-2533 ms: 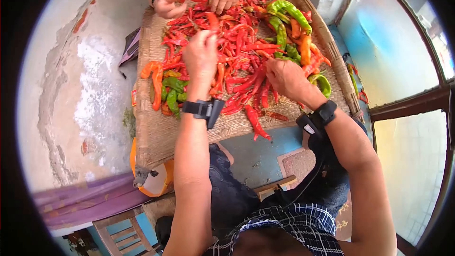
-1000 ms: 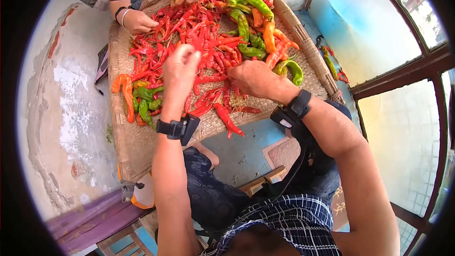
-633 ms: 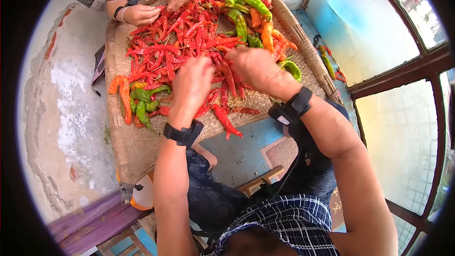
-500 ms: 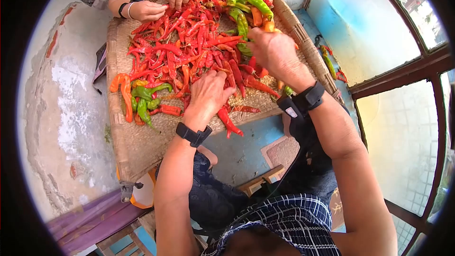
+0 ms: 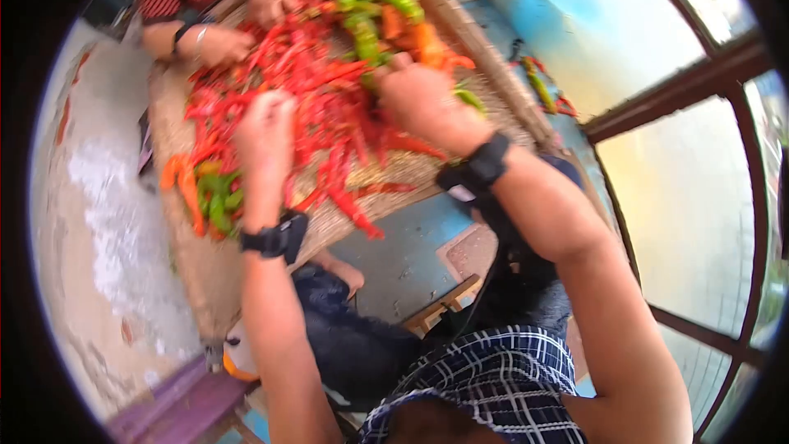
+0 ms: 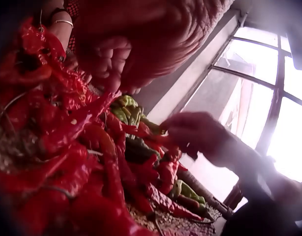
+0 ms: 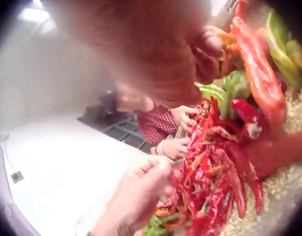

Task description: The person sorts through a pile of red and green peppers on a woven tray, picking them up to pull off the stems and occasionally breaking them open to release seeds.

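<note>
A heap of red chillies (image 5: 320,107) covers a woven tray (image 5: 201,267). My left hand (image 5: 267,107) is raised over the heap's left side, its fingers (image 6: 114,56) curled and pinching a red chilli (image 6: 92,115) that trails down into the pile. My right hand (image 5: 403,74) is at the far right of the heap, beside the green and orange chillies (image 5: 374,0). Its fingers (image 7: 210,51) are curled next to a long red-orange chilli (image 7: 259,78). In the left wrist view, my right hand (image 6: 200,135) pinches a chilli by its end. The head view is blurred.
Another person's hands (image 5: 218,43) work at the tray's far side. A small group of green and orange chillies (image 5: 205,197) lies at the tray's left. A few chillies (image 5: 542,86) lie outside the rim on the right, near the window frame (image 5: 657,99). A wooden stool (image 5: 444,304) is below.
My left hand has lifted from the near edge of the heap and moved left. My right hand stays at the far right of the pile. The head camera has swung, blurring the view.
</note>
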`<action>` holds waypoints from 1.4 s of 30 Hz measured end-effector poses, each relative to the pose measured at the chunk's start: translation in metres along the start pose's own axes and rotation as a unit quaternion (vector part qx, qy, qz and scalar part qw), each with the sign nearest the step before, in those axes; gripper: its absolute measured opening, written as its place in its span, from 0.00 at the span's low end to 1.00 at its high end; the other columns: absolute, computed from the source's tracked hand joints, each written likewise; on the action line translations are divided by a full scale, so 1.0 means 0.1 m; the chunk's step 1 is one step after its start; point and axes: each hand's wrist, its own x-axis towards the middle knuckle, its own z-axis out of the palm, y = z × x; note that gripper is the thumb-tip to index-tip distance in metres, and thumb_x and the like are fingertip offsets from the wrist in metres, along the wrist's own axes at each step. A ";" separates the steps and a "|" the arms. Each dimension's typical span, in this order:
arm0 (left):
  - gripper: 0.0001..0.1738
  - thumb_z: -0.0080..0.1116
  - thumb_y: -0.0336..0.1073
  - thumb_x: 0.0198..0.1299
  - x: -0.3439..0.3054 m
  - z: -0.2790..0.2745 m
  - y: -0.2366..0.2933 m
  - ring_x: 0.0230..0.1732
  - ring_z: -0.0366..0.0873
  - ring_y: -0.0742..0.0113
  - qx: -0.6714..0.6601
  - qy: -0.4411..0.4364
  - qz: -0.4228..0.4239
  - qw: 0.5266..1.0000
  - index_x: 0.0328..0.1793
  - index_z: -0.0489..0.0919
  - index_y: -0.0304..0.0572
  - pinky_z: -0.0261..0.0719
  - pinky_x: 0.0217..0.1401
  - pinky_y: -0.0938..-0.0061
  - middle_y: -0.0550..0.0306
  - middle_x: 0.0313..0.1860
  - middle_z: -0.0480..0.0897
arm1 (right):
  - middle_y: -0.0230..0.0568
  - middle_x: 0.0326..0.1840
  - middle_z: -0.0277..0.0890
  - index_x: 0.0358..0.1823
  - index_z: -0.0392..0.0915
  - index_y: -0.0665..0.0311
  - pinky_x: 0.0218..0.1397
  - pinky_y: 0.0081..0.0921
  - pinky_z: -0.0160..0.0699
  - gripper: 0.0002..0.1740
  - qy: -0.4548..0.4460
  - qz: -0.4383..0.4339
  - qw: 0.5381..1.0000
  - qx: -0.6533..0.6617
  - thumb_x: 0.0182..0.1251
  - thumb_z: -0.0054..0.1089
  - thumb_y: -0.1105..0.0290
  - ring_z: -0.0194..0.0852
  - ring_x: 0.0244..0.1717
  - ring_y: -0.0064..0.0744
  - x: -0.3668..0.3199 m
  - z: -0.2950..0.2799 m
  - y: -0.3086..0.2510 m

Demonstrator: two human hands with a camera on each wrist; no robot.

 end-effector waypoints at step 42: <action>0.18 0.54 0.18 0.47 -0.55 -0.01 -0.06 0.50 0.74 0.45 0.066 -0.274 0.170 0.944 0.47 0.75 0.36 0.74 0.51 0.62 0.45 0.48 0.74 | 0.50 0.31 0.79 0.39 0.78 0.67 0.40 0.34 0.77 0.11 0.041 -0.112 0.922 0.368 0.59 0.61 0.68 0.80 0.35 0.45 0.18 -0.02 0.04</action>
